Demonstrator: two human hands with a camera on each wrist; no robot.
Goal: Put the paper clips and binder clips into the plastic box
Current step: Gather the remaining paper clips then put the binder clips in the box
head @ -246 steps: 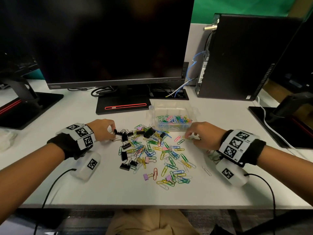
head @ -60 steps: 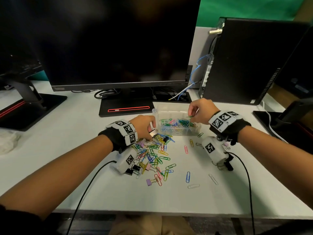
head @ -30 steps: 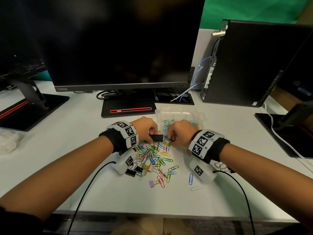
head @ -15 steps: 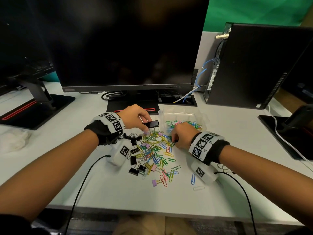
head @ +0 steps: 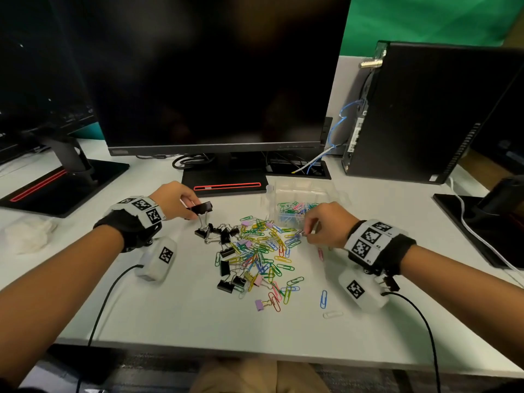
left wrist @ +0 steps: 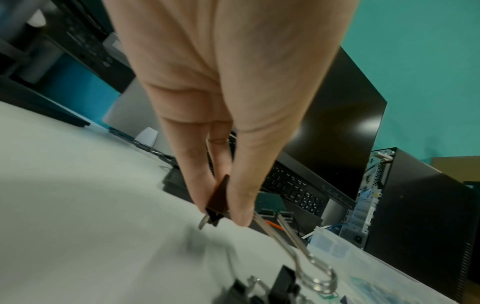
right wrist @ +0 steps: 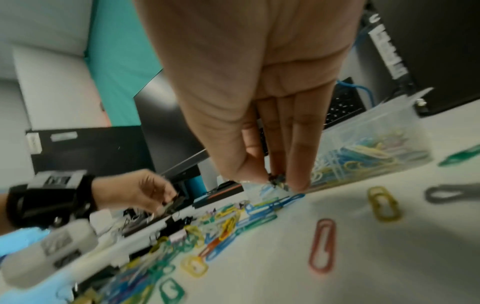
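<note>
The white desk carries everything here. Along its rear edge stands a large dark monitor, with a black computer tower toward the rear right corner and a second monitor stand at the left edge.

Just in front of the monitor's base, right of centre, sits the clear plastic box, with a layer of coloured paper clips inside it. In front of the box, across the middle of the desk, lies the loose pile of paper clips in many colours; a few strays lie apart toward the front edge, among them a blue one and a white one. Black binder clips cluster on the left side of the pile, with a few pastel ones mixed in.

The left hand is raised above the desk left of the pile, its grip pinched on a large black binder clip between thumb and fingers; the clip's wire handles hang down and appear hooked into the binder clips below. The right hand is low at the pile's right edge, just in front of the box, its grip closed in a pinch on a small clip at the fingertips; its kind is too blurred to tell.
</note>
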